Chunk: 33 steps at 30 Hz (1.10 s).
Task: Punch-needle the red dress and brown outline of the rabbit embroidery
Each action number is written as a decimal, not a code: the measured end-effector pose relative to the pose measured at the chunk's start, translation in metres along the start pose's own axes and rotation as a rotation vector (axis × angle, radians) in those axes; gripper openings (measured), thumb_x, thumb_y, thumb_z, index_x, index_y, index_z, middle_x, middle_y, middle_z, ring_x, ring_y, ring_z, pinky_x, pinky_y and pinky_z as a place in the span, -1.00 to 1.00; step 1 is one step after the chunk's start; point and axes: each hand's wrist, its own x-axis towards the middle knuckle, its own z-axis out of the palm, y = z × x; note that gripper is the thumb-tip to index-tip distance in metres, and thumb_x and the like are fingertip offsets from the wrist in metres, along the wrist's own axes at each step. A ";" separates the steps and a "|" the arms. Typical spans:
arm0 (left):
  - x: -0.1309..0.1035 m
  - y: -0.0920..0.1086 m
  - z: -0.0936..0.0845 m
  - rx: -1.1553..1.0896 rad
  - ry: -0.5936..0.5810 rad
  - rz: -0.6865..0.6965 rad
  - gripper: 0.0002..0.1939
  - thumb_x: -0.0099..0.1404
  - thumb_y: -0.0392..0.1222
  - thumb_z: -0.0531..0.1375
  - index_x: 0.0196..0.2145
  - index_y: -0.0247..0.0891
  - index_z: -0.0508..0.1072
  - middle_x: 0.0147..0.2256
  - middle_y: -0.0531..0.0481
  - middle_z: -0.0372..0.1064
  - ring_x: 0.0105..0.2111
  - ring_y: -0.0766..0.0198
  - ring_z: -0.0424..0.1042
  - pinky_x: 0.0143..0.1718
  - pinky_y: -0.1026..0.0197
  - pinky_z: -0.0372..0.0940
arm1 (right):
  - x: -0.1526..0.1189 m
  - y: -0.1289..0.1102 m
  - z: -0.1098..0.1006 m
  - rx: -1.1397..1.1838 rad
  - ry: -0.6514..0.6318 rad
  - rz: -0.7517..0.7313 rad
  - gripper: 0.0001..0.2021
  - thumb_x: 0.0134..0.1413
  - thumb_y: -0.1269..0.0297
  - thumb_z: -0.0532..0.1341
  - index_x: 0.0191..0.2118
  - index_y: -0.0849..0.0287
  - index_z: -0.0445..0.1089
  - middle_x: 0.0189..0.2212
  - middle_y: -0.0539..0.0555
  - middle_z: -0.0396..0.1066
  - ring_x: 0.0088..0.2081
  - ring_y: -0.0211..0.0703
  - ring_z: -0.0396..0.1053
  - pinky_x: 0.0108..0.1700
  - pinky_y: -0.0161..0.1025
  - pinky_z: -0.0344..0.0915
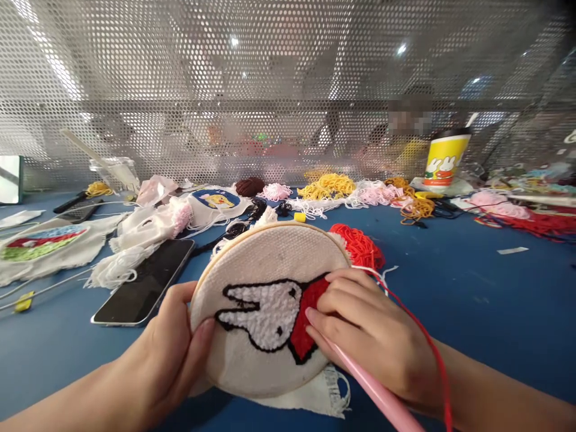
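Observation:
My left hand (168,345) grips the left rim of a round embroidery hoop (252,375), thumb on the front and fingers behind. Stretched in the hoop is cream cloth bearing a white rabbit head (270,315) with black outlines, turned on its side, and a red body patch (308,312). My right hand (369,330) is closed around a pink punch needle (375,390) at the right of the red patch. The needle's tip is hidden by my fingers. Red yarn (427,342) runs over my right wrist. Behind the hoop lies a red yarn heap (360,246).
A black-screened phone (146,285) lies left of the hoop. Along the back are yellow yarn (328,187), pink yarn (275,192) and a yellow cup (446,157). Other stitched cloths (58,243) lie at left. A perforated metal panel (270,78) stands behind the blue table (472,312).

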 end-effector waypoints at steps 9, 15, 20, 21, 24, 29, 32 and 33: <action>0.004 0.001 0.004 -0.014 0.005 -0.089 -0.91 0.17 -0.12 -0.19 -0.35 -0.04 0.04 -0.49 0.11 0.13 -0.52 0.27 0.15 -0.51 0.20 0.11 | 0.004 -0.001 -0.005 0.249 0.050 0.172 -0.93 -0.05 0.44 0.07 -0.48 0.17 0.21 -0.63 -0.03 0.28 -0.54 -0.30 0.26 -0.10 -0.22 0.21; 0.012 -0.002 0.004 -0.059 -0.088 -0.181 -0.87 0.17 -0.09 -0.18 -0.36 -0.11 0.06 -0.50 0.11 0.18 -0.50 0.27 0.16 -0.48 0.23 0.10 | -0.002 0.002 -0.010 0.571 0.094 0.478 -0.86 -0.07 0.43 0.07 -0.55 0.13 0.09 -0.69 -0.14 0.07 -0.64 -0.40 0.10 -0.10 -0.13 0.23; 0.013 -0.004 0.004 -0.039 -0.109 -0.172 -0.86 0.18 -0.10 -0.19 -0.37 -0.16 0.07 -0.47 0.08 0.22 -0.52 0.30 0.18 -0.50 0.25 0.12 | -0.006 0.005 -0.007 0.743 0.102 0.514 -0.84 -0.04 0.42 0.04 -0.55 0.12 0.05 -0.71 -0.16 0.04 -0.66 -0.41 0.05 -0.05 -0.08 0.18; 0.013 -0.005 0.004 -0.036 -0.103 -0.157 -0.86 0.18 -0.11 -0.19 -0.37 -0.16 0.08 -0.48 0.09 0.21 -0.53 0.30 0.17 -0.50 0.26 0.12 | -0.006 0.006 -0.007 0.755 0.101 0.516 -0.84 -0.04 0.41 0.04 -0.55 0.12 0.04 -0.71 -0.16 0.03 -0.66 -0.40 0.05 -0.05 -0.07 0.17; 0.014 -0.013 0.003 -0.044 -0.107 -0.055 -0.88 0.20 -0.13 -0.17 -0.35 -0.16 0.08 -0.50 0.11 0.18 -0.55 0.32 0.18 -0.54 0.28 0.14 | -0.005 0.006 -0.008 0.744 0.087 0.506 -0.83 -0.05 0.42 0.05 -0.56 0.13 0.04 -0.72 -0.16 0.02 -0.66 -0.40 0.05 -0.05 -0.05 0.18; 0.013 -0.021 0.002 -0.046 -0.096 0.112 -0.91 0.21 -0.19 -0.13 -0.30 -0.12 0.09 -0.47 0.12 0.14 -0.53 0.36 0.17 -0.57 0.34 0.14 | -0.002 0.004 -0.009 0.602 0.051 0.434 -0.84 -0.09 0.44 0.07 -0.58 0.16 0.07 -0.70 -0.15 0.09 -0.64 -0.43 0.14 -0.05 -0.13 0.20; 0.009 -0.014 0.002 -0.058 -0.057 0.047 -0.91 0.21 -0.20 -0.14 -0.32 -0.13 0.10 -0.47 0.12 0.12 -0.53 0.36 0.14 -0.53 0.32 0.13 | 0.000 0.003 -0.009 0.525 0.054 0.405 -0.86 -0.11 0.46 0.06 -0.59 0.18 0.10 -0.70 -0.12 0.11 -0.57 -0.38 0.25 -0.07 -0.17 0.23; 0.008 -0.012 0.002 -0.062 -0.048 0.031 -0.91 0.21 -0.19 -0.14 -0.32 -0.14 0.10 -0.46 0.11 0.12 -0.52 0.36 0.14 -0.51 0.31 0.13 | 0.000 0.002 -0.009 0.511 0.055 0.398 -0.86 -0.12 0.47 0.06 -0.59 0.18 0.11 -0.70 -0.12 0.11 -0.54 -0.36 0.28 -0.08 -0.18 0.24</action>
